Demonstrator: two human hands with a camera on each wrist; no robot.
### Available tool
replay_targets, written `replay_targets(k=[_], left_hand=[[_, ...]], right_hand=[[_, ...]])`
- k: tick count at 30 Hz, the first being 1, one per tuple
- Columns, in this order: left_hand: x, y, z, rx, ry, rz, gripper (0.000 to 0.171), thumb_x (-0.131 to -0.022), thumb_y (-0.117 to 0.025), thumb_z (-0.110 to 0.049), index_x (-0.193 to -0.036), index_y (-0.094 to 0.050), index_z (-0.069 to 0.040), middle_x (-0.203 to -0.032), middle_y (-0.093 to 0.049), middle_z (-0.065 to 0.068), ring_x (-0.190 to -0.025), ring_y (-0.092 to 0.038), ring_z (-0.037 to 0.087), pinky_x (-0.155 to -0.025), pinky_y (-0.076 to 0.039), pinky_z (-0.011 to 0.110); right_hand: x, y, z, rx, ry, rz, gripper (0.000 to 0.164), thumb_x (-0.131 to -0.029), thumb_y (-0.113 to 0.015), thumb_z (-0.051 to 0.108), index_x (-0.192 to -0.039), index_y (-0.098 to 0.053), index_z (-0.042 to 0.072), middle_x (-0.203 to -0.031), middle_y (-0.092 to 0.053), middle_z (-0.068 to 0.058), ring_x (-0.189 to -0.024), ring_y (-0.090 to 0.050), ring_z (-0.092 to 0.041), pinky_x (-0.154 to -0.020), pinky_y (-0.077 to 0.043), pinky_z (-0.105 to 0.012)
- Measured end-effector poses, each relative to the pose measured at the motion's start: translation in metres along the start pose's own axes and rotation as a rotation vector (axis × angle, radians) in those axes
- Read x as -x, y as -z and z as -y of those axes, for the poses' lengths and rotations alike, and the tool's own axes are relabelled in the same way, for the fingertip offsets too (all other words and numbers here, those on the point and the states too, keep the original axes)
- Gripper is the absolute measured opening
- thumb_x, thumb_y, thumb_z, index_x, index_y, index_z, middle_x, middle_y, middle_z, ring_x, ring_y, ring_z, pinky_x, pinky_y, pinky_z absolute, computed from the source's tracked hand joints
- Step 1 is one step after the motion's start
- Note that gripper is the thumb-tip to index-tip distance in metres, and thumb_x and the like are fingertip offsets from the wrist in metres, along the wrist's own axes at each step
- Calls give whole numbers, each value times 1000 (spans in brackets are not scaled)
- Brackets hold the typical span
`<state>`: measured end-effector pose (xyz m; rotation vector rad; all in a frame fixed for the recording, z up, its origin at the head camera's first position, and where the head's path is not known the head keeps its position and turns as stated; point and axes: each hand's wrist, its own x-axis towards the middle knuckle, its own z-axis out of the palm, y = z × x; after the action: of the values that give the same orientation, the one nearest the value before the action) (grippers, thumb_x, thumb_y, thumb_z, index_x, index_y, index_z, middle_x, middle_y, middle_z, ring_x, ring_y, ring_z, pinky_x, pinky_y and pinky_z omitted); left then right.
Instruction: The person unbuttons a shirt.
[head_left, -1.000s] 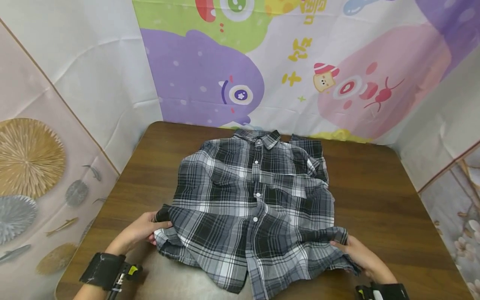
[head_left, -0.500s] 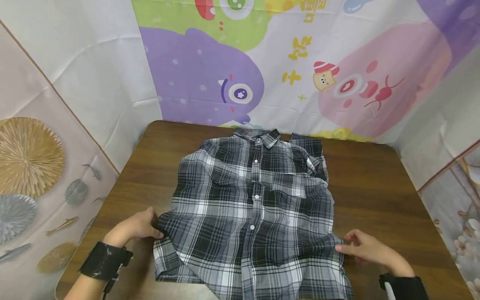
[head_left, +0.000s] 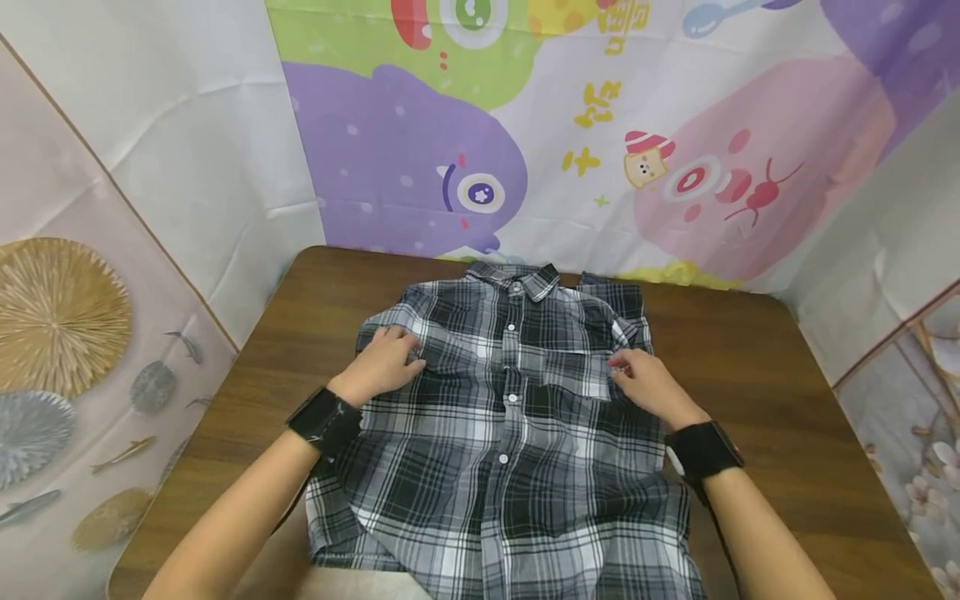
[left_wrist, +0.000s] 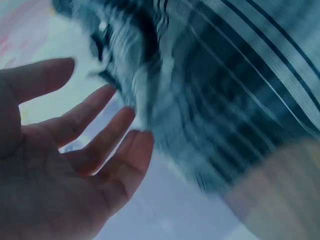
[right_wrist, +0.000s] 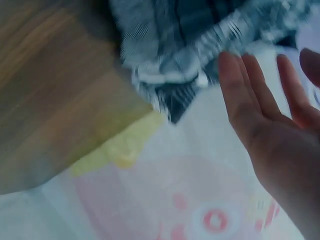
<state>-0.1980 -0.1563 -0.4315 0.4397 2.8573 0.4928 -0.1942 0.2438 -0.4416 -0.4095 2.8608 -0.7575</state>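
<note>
A black, grey and white plaid shirt (head_left: 450,467) lies front up, its collar (head_left: 517,279) at the far side and its buttons running down the middle. My left hand (head_left: 382,362) is above the left chest, below the shoulder. Over the outer edge of the chest pocket (head_left: 573,372) is my right hand (head_left: 648,382). Fingers of the left hand (left_wrist: 85,160) are spread and loosely bent near the cloth in the left wrist view, holding nothing. The right wrist view shows the right hand (right_wrist: 270,115) with fingers extended; whether they touch the shirt I cannot tell.
The shirt lies on a brown wooden table (head_left: 750,400) with rounded corners. A folded sleeve (head_left: 617,298) sticks out behind the right shoulder. A cartoon-printed curtain (head_left: 420,158) stands at the table's back edge, with pale hangings at both sides.
Both hands have left the shirt's lower corners and moved forward and inward over the chest. The hem, lifted a second ago, is down and spread toward the near edge.
</note>
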Motion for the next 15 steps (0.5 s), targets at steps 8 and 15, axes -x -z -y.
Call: replay_targets(k=[8, 15], left_hand=[[-38, -40, -20, 21, 245, 120, 74, -89, -48, -58, -144, -33, -11, -149, -17, 24, -132, -20, 50, -91, -34, 68], [-36, -59, -21, -28, 275, 89, 97, -74, -64, -63, -147, -26, -11, -153, -9, 22, -135, -13, 53, -90, -28, 75]], right_hand=[[-36, -45, 3, 161, -145, 153, 50, -91, -59, 28, -133, -48, 2, -127, -42, -32, -113, -42, -50, -91, -38, -57], [-33, -51, 12, 175, -249, 195, 76, -86, -60, 47, -143, -34, 3, -137, -29, -31, -124, -28, -51, -97, -32, -61]])
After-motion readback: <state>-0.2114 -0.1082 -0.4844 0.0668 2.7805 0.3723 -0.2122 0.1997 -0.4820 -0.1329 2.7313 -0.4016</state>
